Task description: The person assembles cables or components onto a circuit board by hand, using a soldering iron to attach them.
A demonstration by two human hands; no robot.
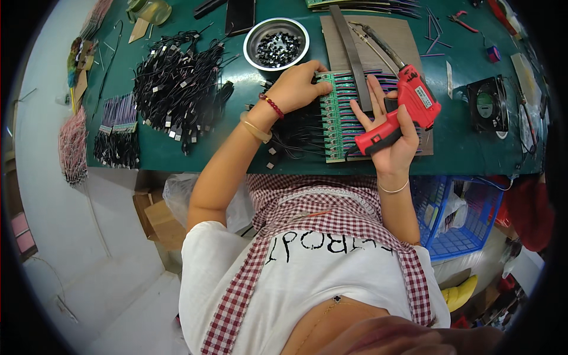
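Note:
A green circuit board panel (pixel 332 127) lies on a brown board (pixel 423 89), with dark and purple wires running from it to the right. My left hand (pixel 296 87) is closed at the panel's upper left corner, thumb on its edge. In my right hand (pixel 390 142) rests a red soldering gun (pixel 417 97), its handle across the palm and its tip pointing up and left. The right fingers stretch over the wires beside a flat grey metal bar (pixel 353 56), which slants across the panel. Black cables (pixel 293 133) lie under my left wrist.
A metal bowl (pixel 248 52) of small black parts stands beyond my left hand. A heap of black cables (pixel 177 89) and a wired bundle (pixel 115 127) lie left. At the right are a black fan (pixel 488 105) and red-handled pliers (pixel 463 22). A blue crate (pixel 455 236) stands below the table.

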